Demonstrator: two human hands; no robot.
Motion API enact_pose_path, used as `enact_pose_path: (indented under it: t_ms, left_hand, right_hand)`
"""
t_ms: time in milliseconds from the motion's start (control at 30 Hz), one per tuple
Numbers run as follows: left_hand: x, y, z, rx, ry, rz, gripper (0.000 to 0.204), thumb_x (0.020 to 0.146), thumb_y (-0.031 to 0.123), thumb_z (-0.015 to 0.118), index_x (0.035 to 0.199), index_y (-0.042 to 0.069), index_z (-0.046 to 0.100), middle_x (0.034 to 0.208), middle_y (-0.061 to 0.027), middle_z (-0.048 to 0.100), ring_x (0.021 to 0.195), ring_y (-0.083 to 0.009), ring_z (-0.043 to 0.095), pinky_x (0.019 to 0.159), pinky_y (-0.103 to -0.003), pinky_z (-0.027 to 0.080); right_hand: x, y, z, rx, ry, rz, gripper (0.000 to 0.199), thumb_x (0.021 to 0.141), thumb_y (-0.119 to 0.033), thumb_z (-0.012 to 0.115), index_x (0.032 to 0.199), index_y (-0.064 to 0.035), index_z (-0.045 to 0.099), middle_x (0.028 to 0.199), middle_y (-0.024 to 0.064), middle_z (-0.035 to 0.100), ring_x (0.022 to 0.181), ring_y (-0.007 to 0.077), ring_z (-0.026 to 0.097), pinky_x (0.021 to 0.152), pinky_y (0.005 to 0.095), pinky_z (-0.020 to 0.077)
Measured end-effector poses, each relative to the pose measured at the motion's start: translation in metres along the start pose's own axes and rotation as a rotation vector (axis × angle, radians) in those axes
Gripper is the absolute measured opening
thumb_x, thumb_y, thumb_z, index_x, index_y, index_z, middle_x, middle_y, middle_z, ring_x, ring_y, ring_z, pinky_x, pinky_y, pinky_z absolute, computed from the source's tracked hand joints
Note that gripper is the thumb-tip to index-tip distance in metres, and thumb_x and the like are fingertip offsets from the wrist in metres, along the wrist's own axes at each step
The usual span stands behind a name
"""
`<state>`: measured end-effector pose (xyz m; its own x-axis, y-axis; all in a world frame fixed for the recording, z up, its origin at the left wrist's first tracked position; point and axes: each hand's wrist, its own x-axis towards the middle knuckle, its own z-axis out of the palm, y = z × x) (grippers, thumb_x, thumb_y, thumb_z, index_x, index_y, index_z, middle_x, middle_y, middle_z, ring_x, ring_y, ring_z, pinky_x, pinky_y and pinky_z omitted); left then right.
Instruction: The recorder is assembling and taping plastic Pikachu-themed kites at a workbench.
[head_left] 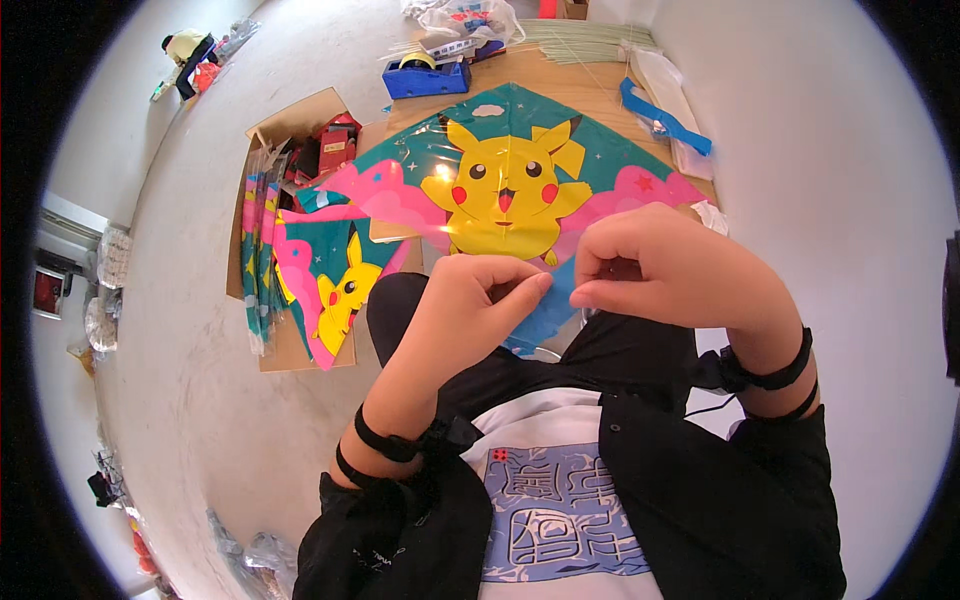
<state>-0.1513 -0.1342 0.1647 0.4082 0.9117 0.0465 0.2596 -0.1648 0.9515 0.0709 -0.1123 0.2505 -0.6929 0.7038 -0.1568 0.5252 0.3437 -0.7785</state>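
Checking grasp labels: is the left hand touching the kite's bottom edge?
Touching. In the head view, the left hand pinches the lower tip of the kite between thumb and fingers, with no gap visible; the right hand grips it alongside.

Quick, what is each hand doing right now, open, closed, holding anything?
Left hand: closed, fingertips pinching the lower edge of the kite.
Right hand: closed, pinching the same lower edge; whether it also holds something small cannot be told.

— Any packages about?
— An open brown cardboard box [300,115] on the floor at the left, with red packs [335,145] inside. A stack of clear-wrapped kites [262,250], teal, pink and yellow, leans along its edge.
— Others?
— Crumpled clear plastic bags [470,18] lie at the top.
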Motion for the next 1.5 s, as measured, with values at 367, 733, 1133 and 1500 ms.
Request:
enact_pose_path:
  t_ms: [367, 733, 1133, 1500]
  left_hand:
    - [-0.002, 0.003, -0.003, -0.079, -0.014, -0.062, 0.02, 0.088, 0.015, 0.068, 0.093, -0.004, 0.072, 0.074, -0.0079, 0.07, 0.065, -0.0085, 0.064, 0.06, -0.022, 0.05]
    - [-0.005, -0.001, 0.001, -0.204, -0.056, -0.062, 0.019, 0.091, 0.014, 0.067, 0.095, -0.004, 0.07, 0.077, -0.0062, 0.068, 0.069, -0.0081, 0.063, 0.062, -0.022, 0.05]
    - [-0.007, -0.002, 0.006, -0.206, -0.094, -0.036, 0.017, 0.087, 0.007, 0.071, 0.099, -0.005, 0.069, 0.084, -0.0002, 0.068, 0.074, -0.003, 0.059, 0.066, -0.018, 0.048]
    - [-0.012, 0.01, 0.008, -0.01, -0.102, 0.058, 0.01, 0.084, 0.003, 0.072, 0.09, -0.003, 0.067, 0.076, -0.0012, 0.065, 0.068, -0.0038, 0.057, 0.061, -0.021, 0.047]
  right_hand:
    - [0.005, 0.012, 0.002, -0.037, 0.023, 0.03, 0.019, 0.088, -0.017, 0.071, 0.079, -0.0026, 0.061, 0.069, 0.0025, 0.055, 0.062, 0.0101, 0.047, 0.055, 0.0253, 0.038]
    - [0.006, 0.011, 0.005, -0.013, 0.057, 0.08, 0.024, 0.08, -0.021, 0.077, 0.078, -0.0008, 0.065, 0.068, 0.0072, 0.064, 0.061, 0.0153, 0.06, 0.058, 0.0293, 0.0482]
    - [0.005, 0.015, 0.01, -0.051, 0.081, 0.066, 0.022, 0.08, -0.016, 0.077, 0.075, -0.0035, 0.061, 0.065, 0.0024, 0.057, 0.058, 0.0098, 0.052, 0.052, 0.0241, 0.0413]
    - [0.003, 0.023, 0.011, 0.059, 0.132, 0.123, 0.038, 0.095, -0.029, 0.06, 0.073, 0.0005, 0.068, 0.061, 0.0077, 0.064, 0.056, 0.015, 0.059, 0.054, 0.0287, 0.0457]
